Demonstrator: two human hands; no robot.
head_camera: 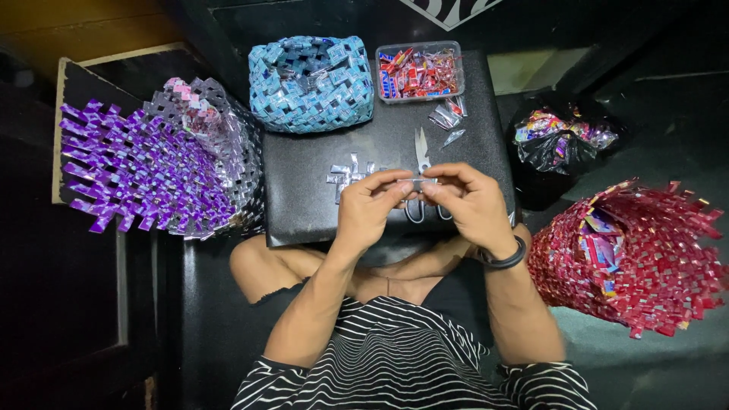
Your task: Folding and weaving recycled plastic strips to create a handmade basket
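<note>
Between the two hands, just above the black board (304, 190), sits a small silvery foil strip (417, 183), pinched at one end by the left hand (368, 209) and at the other by the right hand (471, 205), thumbs and forefingers pressed together on it. It looks feather-light, thin and easily creased, probably slick, so the ends seem the best place to grip it. Directly beneath lie scissors (420, 156), with a woven silver piece (348, 176) just to the left and loose foil scraps (446, 118) beyond. Farther out stand a clear tub of red wrappers (419, 72), a blue woven basket (311, 83), a purple woven basket (144, 167), a red woven basket (645, 258) and a black bag of wrappers (558, 140).
</note>
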